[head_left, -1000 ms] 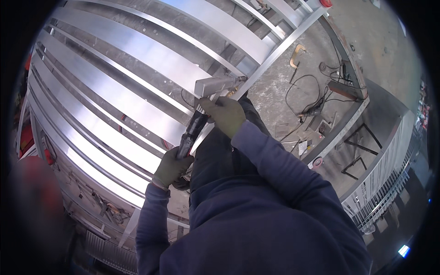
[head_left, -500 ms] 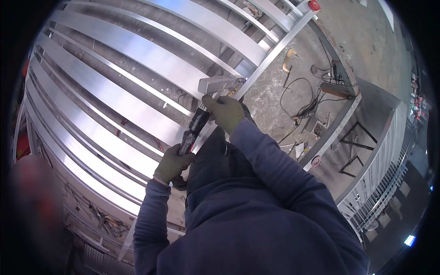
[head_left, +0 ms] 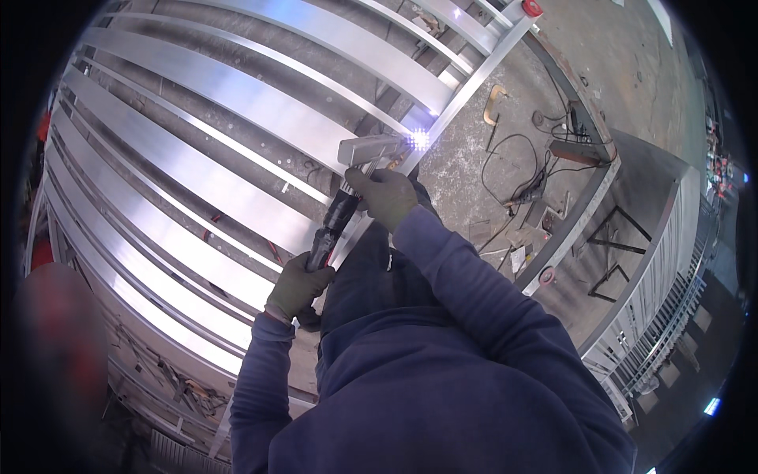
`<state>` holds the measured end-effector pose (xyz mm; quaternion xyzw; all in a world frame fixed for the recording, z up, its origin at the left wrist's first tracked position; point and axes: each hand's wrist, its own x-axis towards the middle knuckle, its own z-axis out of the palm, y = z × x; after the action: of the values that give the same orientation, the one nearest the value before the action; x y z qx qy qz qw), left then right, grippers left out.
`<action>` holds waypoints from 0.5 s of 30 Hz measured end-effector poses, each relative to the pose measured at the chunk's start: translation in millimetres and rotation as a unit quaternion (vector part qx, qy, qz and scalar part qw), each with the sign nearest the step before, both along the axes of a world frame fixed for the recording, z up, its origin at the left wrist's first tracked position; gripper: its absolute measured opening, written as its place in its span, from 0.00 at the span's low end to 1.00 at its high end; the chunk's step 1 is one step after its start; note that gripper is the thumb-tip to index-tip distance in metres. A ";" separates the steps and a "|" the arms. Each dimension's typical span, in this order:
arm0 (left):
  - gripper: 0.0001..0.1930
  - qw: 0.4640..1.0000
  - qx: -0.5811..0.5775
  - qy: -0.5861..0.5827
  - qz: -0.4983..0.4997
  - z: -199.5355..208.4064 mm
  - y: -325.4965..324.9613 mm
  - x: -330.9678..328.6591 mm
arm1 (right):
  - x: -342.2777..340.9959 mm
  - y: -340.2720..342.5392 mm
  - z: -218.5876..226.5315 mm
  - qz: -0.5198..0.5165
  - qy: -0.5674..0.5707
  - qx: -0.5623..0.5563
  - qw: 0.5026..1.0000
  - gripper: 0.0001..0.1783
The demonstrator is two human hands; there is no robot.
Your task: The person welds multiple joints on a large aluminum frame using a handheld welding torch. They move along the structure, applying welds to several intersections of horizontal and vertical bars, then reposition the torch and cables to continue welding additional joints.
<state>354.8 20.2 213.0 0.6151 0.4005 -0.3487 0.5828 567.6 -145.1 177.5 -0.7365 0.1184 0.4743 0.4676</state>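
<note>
A welding gun (head_left: 339,212) with a black and grey body lies at a slant across the near end of an aluminium frame (head_left: 260,107). My left hand (head_left: 298,286), in a dark green glove, is wrapped round its rear part. Higher up, my right hand (head_left: 385,196), gloved alike, closes round the front part. Just beyond that hand, a grey block-shaped piece (head_left: 367,148) reaches toward a bright bluish-white welding spark (head_left: 418,140). The spark burns where a slat meets the frame's side rail (head_left: 462,93). The glare hides the joint itself.
Right of the frame, a yellow C-clamp (head_left: 493,104) and dark cables (head_left: 517,162) lie on the concrete floor. A metal stand edge (head_left: 576,225) runs beside them. More slatted panels (head_left: 647,332) stand at the right. A blurred red shape (head_left: 59,340) is at the lower left.
A small glint at the joint has become a bright spark, throwing light on the nearby slats. Both hands keep their hold on the welding gun, almost unmoved; the view has shifted slightly.
</note>
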 end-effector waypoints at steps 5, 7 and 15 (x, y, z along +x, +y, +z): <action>0.20 1.000 -0.013 0.003 0.011 -3.7 -0.2 -5.6 | -5.1 -0.4 -10.3 -0.014 0.007 -0.002 1.000 0.30; 0.21 1.000 -0.014 0.002 0.016 -2.5 -0.3 -6.2 | -7.0 -0.1 -11.9 -0.024 0.004 0.007 1.000 0.31; 0.22 1.000 -0.004 0.000 0.012 0.0 0.9 -11.5 | -6.6 1.0 -2.3 0.000 0.018 -0.001 1.000 0.37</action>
<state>343.3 21.1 212.9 0.6079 0.4064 -0.3429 0.5897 561.1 -144.2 175.2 -0.7285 0.1274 0.4868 0.4649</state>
